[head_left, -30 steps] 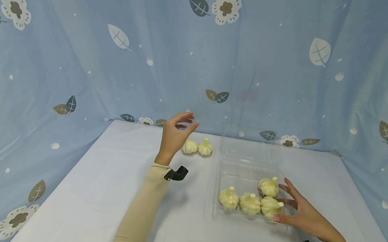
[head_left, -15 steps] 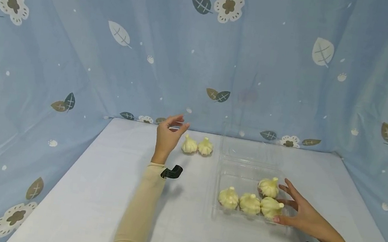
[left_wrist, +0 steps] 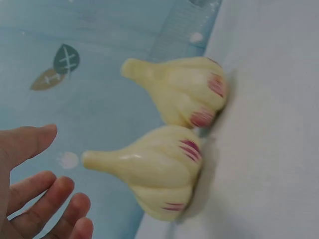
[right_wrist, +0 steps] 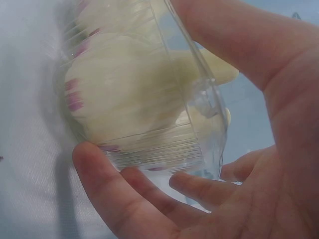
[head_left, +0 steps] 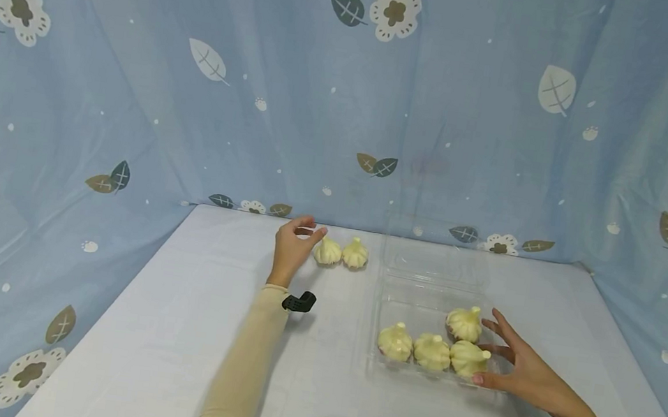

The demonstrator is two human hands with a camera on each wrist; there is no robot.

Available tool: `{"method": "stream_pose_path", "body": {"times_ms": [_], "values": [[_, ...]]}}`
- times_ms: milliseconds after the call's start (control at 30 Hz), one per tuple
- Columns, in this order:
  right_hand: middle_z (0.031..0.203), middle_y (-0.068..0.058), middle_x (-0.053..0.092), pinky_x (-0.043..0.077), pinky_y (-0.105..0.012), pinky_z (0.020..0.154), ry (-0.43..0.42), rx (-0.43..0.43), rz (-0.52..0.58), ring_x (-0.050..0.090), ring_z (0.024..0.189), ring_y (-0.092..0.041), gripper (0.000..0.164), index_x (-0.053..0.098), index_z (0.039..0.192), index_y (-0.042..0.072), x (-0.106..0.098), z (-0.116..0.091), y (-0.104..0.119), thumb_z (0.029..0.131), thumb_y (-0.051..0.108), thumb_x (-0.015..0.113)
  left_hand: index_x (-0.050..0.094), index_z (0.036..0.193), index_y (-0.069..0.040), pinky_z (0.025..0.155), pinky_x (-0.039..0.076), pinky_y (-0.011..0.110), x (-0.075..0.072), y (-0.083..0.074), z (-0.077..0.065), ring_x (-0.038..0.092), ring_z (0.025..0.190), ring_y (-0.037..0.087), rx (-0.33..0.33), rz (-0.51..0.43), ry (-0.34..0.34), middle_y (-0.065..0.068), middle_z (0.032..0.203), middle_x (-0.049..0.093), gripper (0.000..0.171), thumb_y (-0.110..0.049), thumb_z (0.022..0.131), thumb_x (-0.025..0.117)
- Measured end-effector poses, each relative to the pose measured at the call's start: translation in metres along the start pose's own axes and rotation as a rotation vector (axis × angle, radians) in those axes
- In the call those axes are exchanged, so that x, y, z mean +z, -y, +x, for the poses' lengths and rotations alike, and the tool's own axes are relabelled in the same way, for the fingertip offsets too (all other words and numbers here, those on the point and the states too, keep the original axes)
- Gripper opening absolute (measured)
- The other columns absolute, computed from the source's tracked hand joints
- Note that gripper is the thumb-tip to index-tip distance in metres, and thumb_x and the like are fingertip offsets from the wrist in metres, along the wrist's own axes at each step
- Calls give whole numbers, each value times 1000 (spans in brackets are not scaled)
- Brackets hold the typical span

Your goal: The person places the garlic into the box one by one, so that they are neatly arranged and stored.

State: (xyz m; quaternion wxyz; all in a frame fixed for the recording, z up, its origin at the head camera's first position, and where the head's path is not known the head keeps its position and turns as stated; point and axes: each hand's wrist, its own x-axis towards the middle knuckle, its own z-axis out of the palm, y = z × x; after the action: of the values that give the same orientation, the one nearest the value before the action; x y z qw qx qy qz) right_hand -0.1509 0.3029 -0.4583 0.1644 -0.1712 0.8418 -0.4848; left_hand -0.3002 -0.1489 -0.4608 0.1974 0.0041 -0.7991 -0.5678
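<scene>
Two garlic bulbs stand side by side at the back of the table. Close to the stem of the left bulb (head_left: 327, 251) my left hand (head_left: 293, 249) hovers, thumb and fingers apart with nothing between them; the left wrist view shows that bulb (left_wrist: 159, 169) and its neighbour (left_wrist: 187, 87) clear of the fingers. A clear plastic box (head_left: 409, 310) lies open to the right. My right hand (head_left: 527, 375) holds its near right corner, with fingertips (right_wrist: 89, 154) against the ribbed wall. Inside, several garlic bulbs (head_left: 432, 352) line the front, with another bulb (head_left: 464, 323) behind at the right.
The box's see-through lid (head_left: 431, 260) is folded back towards the curtain. A blue patterned curtain (head_left: 299, 91) rises behind and beside the white tabletop (head_left: 179, 329). Each wrist wears a black camera (head_left: 299, 301).
My left hand first drew left from the back bulbs, then came down and back right, its thumb now near the left bulb's stem. The right hand keeps its place at the box.
</scene>
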Motion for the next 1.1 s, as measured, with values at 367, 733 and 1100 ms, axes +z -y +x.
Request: {"method": "stream_pose_path", "body": {"times_ms": [367, 733, 1100], "values": [[167, -38, 5, 61, -41, 80, -4, 8, 5, 37, 137, -68, 118, -19, 164, 13, 0, -2, 0, 94, 14, 76, 72, 124, 1, 89, 58, 42, 8, 15, -2, 70, 104, 34, -69, 43, 29, 19, 118, 74, 46, -28, 90, 82], [166, -39, 8, 61, -45, 81, -6, -3, -20, 43, 135, -65, 118, -18, 164, 8, -1, 1, 2, 93, 14, 76, 79, 111, -5, 76, 54, 29, 12, 17, -3, 70, 101, 29, -107, 117, 48, 13, 116, 76, 32, -28, 89, 83], [167, -37, 5, 61, -38, 79, -4, -5, 6, 40, 136, -67, 118, -18, 164, 10, -1, 0, -2, 93, 13, 76, 80, 108, -4, 78, 59, 36, 14, 18, -5, 74, 101, 31, -101, 119, 37, 15, 114, 77, 28, -26, 90, 82]]}}
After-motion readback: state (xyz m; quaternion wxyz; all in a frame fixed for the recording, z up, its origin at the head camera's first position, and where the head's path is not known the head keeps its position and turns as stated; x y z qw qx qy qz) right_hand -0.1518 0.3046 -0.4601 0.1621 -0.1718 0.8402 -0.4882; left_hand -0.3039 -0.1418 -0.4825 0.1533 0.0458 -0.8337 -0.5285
